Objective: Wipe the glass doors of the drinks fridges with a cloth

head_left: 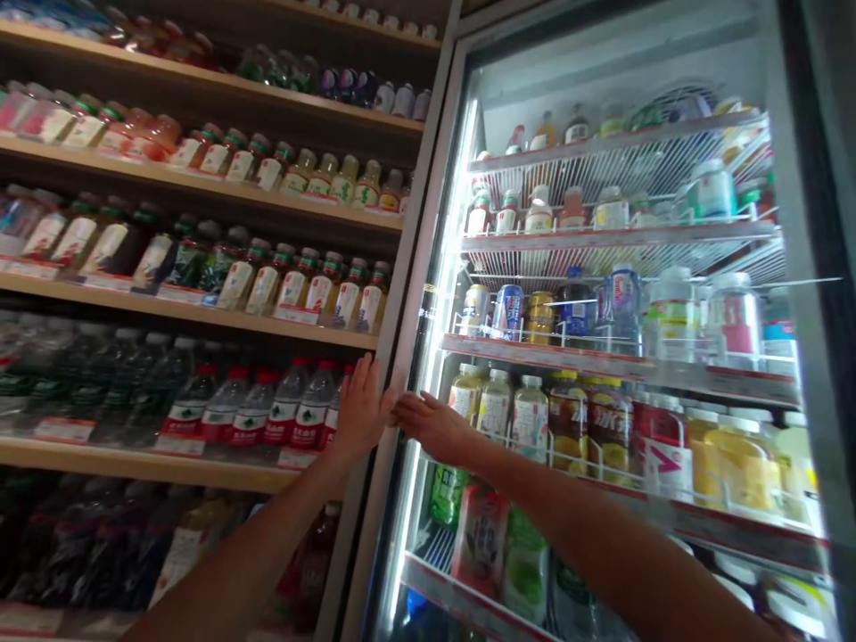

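Note:
My left hand (361,410) is raised with its fingers stretched out, its palm against or close to the grey upright between the wooden shelves and the fridge. Beside it my right hand (432,428) has its fingers bent around the left edge of the fridge door frame (415,343); its fingertips are partly hidden and blurred. Behind the right hand, through the glass, stand pale-capped drink bottles (495,401). Red-capped water bottles (258,406) are just left of my left hand.
Wooden shelves (167,299) full of bottled drinks cover the left side. In the lit fridge, wire racks (621,236) bear cans and bottles, with large yellow bottles (742,459) at the right. Red and green drink packs (480,539) stand below my right forearm.

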`<state>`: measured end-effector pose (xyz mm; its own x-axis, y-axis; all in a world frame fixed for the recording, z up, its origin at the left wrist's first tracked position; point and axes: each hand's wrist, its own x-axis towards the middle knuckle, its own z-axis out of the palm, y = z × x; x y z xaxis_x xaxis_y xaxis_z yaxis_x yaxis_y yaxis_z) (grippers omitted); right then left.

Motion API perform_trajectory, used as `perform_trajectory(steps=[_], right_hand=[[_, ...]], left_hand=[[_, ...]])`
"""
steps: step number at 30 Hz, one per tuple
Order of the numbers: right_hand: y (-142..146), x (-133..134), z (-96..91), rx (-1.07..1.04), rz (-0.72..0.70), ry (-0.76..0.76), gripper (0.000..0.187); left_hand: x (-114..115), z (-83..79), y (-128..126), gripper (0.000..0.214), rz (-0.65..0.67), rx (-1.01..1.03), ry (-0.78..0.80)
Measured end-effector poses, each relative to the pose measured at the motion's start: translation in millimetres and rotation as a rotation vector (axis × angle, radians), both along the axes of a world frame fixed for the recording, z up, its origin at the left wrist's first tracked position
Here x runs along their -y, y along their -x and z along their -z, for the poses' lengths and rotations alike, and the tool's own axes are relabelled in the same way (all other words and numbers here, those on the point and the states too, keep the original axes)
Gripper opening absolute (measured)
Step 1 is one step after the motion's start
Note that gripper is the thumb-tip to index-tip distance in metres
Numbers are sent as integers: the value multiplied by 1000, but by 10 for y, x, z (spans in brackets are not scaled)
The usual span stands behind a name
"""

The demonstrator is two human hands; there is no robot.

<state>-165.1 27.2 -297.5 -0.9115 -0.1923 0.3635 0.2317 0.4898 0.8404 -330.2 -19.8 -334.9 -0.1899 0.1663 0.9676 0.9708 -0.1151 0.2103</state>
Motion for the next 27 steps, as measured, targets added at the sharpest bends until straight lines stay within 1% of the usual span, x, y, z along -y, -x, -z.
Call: perform_trajectory(steps=[1, 2, 4, 5, 6, 7, 8, 10, 11, 12, 13, 14, 16, 17, 18, 19, 20, 23, 24, 25, 27], right_hand=[[-61, 6, -17, 23, -1, 6, 36], [-127, 19, -85, -10, 21, 18, 37], [-254, 57, -262, -207, 103, 50, 43], [-312, 77, -314, -313, 142, 63, 45], [-365, 96, -314, -380, 167, 69, 47], [-416, 114, -256, -391, 173, 69, 48], [-466, 130, -151, -346, 161, 66, 47], [-576, 156, 104, -151, 110, 58, 45], [-637, 166, 196, -57, 89, 55, 44], [-703, 176, 235, -3, 86, 53, 44], [-774, 185, 213, -5, 102, 52, 44], [-850, 194, 139, -68, 136, 52, 46], [-1013, 215, -72, -285, 218, 55, 51], [-1098, 227, -154, -379, 248, 58, 53], [-1181, 240, -192, -429, 264, 61, 55], [-1261, 253, -181, -429, 264, 60, 56], [-1339, 268, -128, -374, 252, 56, 56], [-1562, 313, 68, -105, 199, 38, 55], [-1636, 327, 79, -83, 200, 34, 55], [-1710, 341, 51, -121, 216, 32, 55], [-1858, 367, -64, -332, 281, 21, 55]], left_hand=[[19, 4, 1, 52, 3, 2, 5], [31, 10, -6, 52, 8, 4, 10], [37, 34, -47, 53, 19, 2, 23], [30, 54, -78, 53, 26, -1, 30], [19, 80, -116, 52, 31, -7, 36], [4, 111, -156, 52, 36, -17, 45], [-13, 146, -199, 52, 41, -29, 53], [-50, 219, -283, 52, 48, -48, 67], [-69, 253, -323, 52, 52, -55, 71], [-88, 281, -363, 52, 57, -59, 76], [-108, 305, -402, 52, 63, -63, 81], [-127, 322, -441, 52, 71, -69, 85], [-160, 344, -526, 53, 89, -96, 88], [-173, 352, -572, 53, 99, -112, 89], [-184, 359, -622, 53, 109, -126, 90], [-192, 366, -673, 53, 120, -139, 95], [-196, 375, -726, 53, 132, -150, 102], [-197, 405, -887, 52, 162, -190, 126], [-195, 413, -939, 52, 169, -207, 130], [-192, 420, -991, 52, 175, -224, 130], [-187, 428, -1095, 52, 190, -253, 116]])
